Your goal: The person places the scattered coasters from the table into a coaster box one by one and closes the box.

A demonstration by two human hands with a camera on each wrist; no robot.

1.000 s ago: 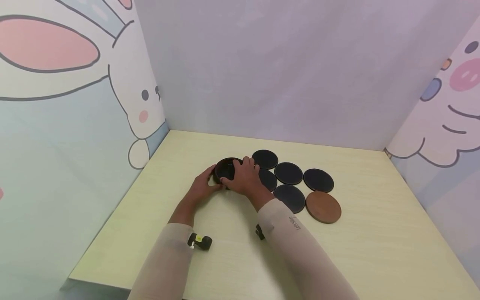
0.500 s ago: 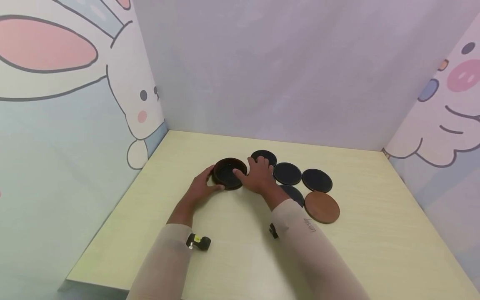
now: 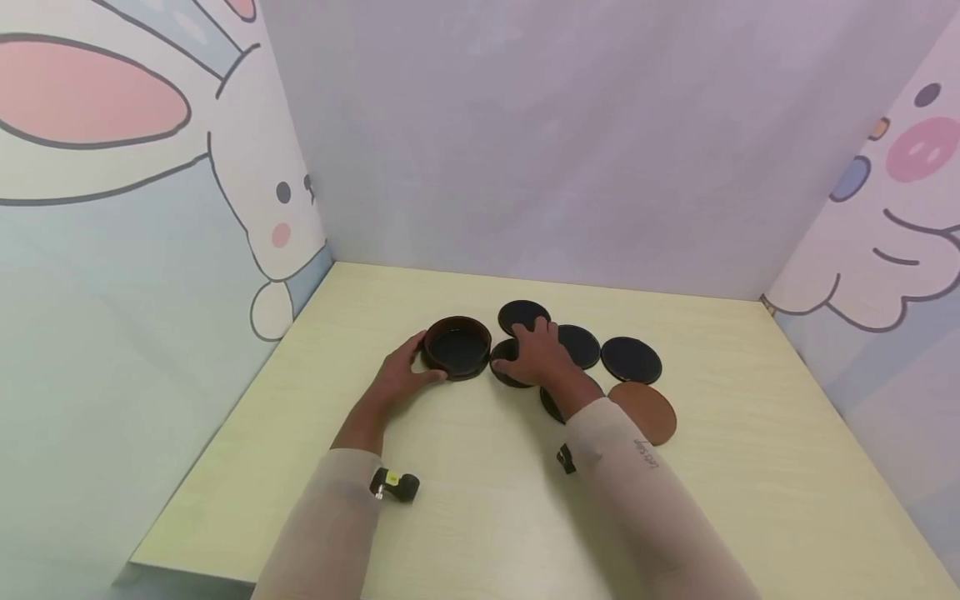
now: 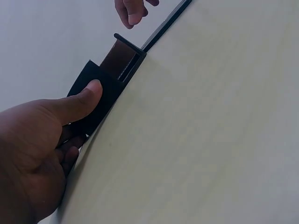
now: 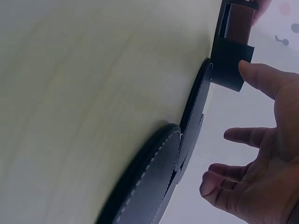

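A round black coaster holder (image 3: 459, 323) with a brown inner wall and a notched front stands upright on the table. My left hand (image 3: 397, 379) grips its left side, the thumb pressed flat against the black outer wall (image 4: 111, 88) in the left wrist view. Over the flat round black coasters to the right hovers my right hand (image 3: 540, 354), its fingers spread and holding nothing. Beneath its thumb lies one black coaster (image 3: 504, 352), beside the holder. Another black coaster (image 3: 519, 313) is just behind the fingertips. The right wrist view shows white stitching along a coaster's edge (image 5: 152, 175).
More black coasters (image 3: 632, 360) lie flat to the right, partly covered by my right forearm. A brown coaster (image 3: 647, 407) sits nearest the front among them. The pale table (image 3: 465, 517) meets a grey back wall and side walls with cartoon animals.
My right hand has come away from the coaster holder and moved right, over the coasters. My left hand keeps its grip on the holder, which stays in place.
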